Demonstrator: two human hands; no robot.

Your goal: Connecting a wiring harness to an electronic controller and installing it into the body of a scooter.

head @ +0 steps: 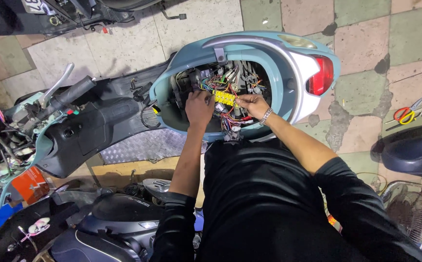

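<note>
left hand (199, 107): your fingers are curled on the wire bundle (230, 121), left of the yellow connector block (224, 97).
right hand (251, 104): fingers pinch that block's right end.
risk: tug hard and you'll likely yank a wire loose.

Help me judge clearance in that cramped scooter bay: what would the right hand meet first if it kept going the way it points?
The right hand points left at the yellow connector block, apparently already touching it; beyond lies the left hand. Depth is unclear.

Yellow connector block (224, 98) — a short ribbed strip, lying level, amid tangled coloured wires (230, 119) inside the open underseat bay of the pale blue scooter (269, 53) — pinched at both ends.
</note>
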